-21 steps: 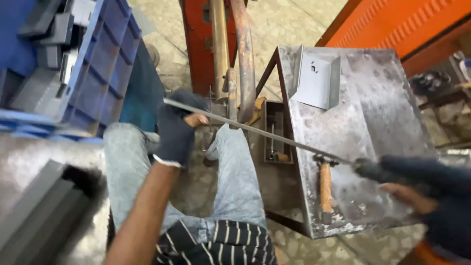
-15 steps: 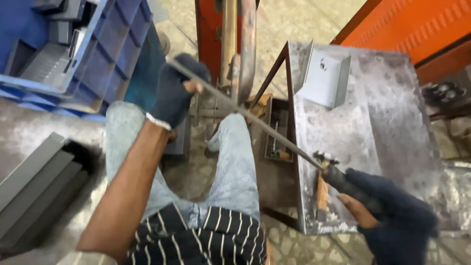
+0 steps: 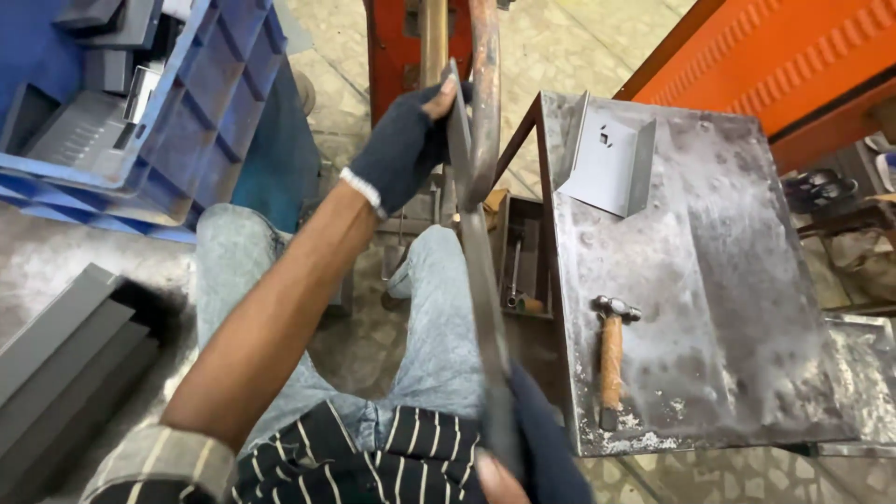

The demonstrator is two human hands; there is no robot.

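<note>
A: What do your hands hold?

B: Your left hand (image 3: 403, 145), in a dark fingerless glove, is closed around the far end of a long flat metal strip (image 3: 474, 252). Your right hand (image 3: 523, 448), also gloved, grips the near end at the lower edge of the view. Both hands are clamped on the strip, with no open spread of fingers.

A: Where does the strip lie?

B: It runs almost straight away from you, from your lap up to the rusty curved bar (image 3: 485, 93) of the red machine frame (image 3: 392, 47). Its far end sits just beside that bar; whether the two touch cannot be told. The strip passes above your right knee, clad in pale jeans (image 3: 439, 317).

A: What stands to your right?

B: A steel worktop (image 3: 728, 280), its surface worn and dusted white. On it lies a hammer (image 3: 611, 359) with a wooden handle, head pointing away from you, near the worktop's left edge. At the far left corner rests a folded grey sheet-metal bracket (image 3: 611, 159). An orange panel (image 3: 775, 65) rises beyond the worktop.

A: And to your left?

B: A blue plastic crate (image 3: 215, 112) holding grey metal parts, and nearer to you a stack of dark grey channels (image 3: 65, 345) on the floor.
</note>
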